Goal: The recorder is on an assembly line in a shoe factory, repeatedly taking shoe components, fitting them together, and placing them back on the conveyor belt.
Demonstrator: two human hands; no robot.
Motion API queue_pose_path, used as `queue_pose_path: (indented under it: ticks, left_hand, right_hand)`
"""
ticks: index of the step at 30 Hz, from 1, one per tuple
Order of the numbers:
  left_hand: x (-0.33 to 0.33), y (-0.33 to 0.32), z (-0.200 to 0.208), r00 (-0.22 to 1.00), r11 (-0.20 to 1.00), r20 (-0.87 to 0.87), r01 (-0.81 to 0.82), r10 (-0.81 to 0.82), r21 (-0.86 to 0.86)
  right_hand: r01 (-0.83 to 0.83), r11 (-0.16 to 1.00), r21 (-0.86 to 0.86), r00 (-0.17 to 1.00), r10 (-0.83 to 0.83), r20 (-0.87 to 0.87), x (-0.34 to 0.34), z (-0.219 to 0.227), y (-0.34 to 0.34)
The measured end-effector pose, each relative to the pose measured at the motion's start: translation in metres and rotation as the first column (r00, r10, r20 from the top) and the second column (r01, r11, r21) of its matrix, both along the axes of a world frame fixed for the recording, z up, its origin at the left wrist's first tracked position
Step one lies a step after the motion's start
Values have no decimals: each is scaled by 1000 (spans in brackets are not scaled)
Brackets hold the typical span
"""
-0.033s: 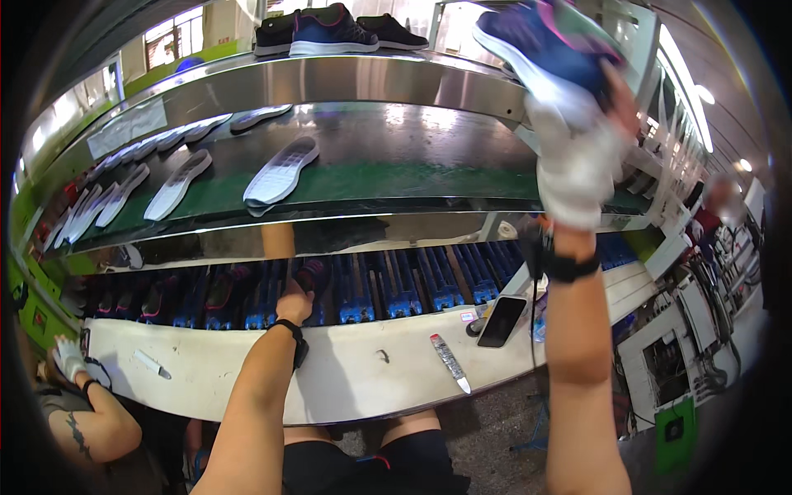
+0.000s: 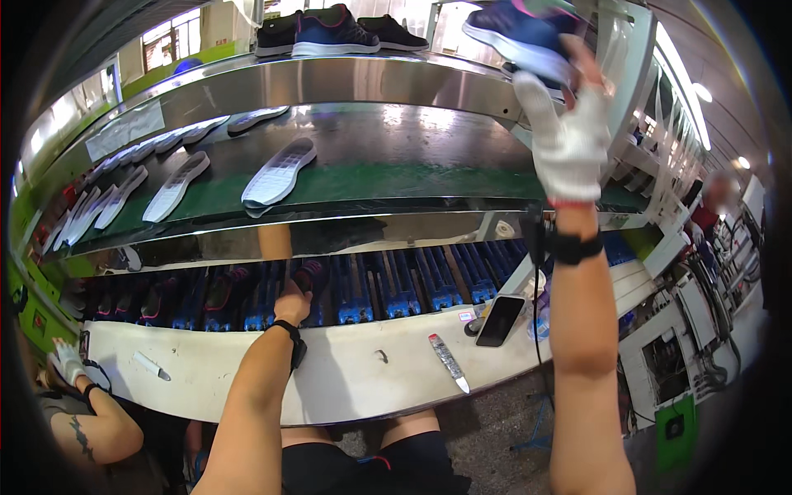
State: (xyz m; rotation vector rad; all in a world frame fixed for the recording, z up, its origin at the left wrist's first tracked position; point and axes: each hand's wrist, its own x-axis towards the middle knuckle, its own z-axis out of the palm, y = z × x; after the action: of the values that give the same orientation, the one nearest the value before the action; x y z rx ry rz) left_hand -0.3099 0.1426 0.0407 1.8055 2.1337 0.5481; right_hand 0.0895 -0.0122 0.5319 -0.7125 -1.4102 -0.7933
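Observation:
My right hand, in a white glove with bare fingertips, is raised high at the upper right. Its fingers lie against the heel end of a navy sneaker with a white sole and pink trim, the thumb up by the sole. The sneaker is tilted and slightly blurred. Lower down, my bare left hand grips a dark sneaker with pink trim among the blue slats; its fingertips are partly hidden. Dark sneakers stand in the slats left of it.
Pale soles lie on the green-edged belt. Finished sneakers stand on the metal upper shelf. On the white ledge are a marker-like tube, a white pen and a phone. A co-worker's gloved hand is at left.
The raised sneaker has shifted a little left, and my right hand has tipped with its thumb now more visible. My left hand stays at the lower sneaker.

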Motion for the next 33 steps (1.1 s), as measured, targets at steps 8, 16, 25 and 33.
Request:
queue_pose_path:
  ticks: [8, 16, 25, 33]
  left_hand:
    - [-28, -111, 84, 669, 956, 720, 293, -184, -28]
    - [-104, -265, 99, 914, 986, 382, 163, -136, -40]
    - [37, -251, 101, 714, 729, -368, 673, -595, 127]
    - [19, -319, 184, 713, 525, -56, 565, -699, 636]
  right_hand:
    - [139, 775, -617, 963, 40, 267, -36, -104, 38]
    - [-15, 672, -740, 881, 359, 308, -135, -164, 101]
    - [168, 450, -877, 863, 363, 351, -222, -122, 82]
    - [-346, 889, -300, 845, 434, 312, -104, -205, -44]
